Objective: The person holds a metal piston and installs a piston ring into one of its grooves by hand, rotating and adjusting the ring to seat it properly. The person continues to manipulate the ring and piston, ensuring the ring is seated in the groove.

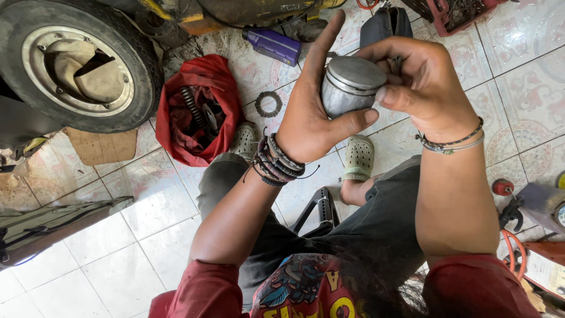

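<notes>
Two bare hands meet over the lap in the head view, both raised in front of the knees. The left hand point(309, 112) comes up from a wrist stacked with dark braided bracelets point(275, 162), palm turned toward the right hand, its thumb pressed across the lower side of a metal piston point(348, 85) and its forefinger stretched straight up past it. The right hand point(421, 82) curls in from the other side, wrist bent, with thin bracelets point(453, 143) around it; its thumb lies against the piston's side and its fingers fold over behind the top edge. So both hands grasp the piston between them.

The piston is a short grey cylinder of dull, slightly scuffed metal, tilted so its flat round crown faces up and to the right, with ring grooves circling just below the crown.

Below the hands, pale perforated clogs point(359, 158) rest on patterned floor tiles point(518, 70). Left of the left hand lies a red cloth bag point(203, 109) holding a spring and parts, with a toothed ring point(269, 103) just beside it. Farther left stands a small tyre point(79, 62). Above the hands lies a purple bottle point(272, 45)
</notes>
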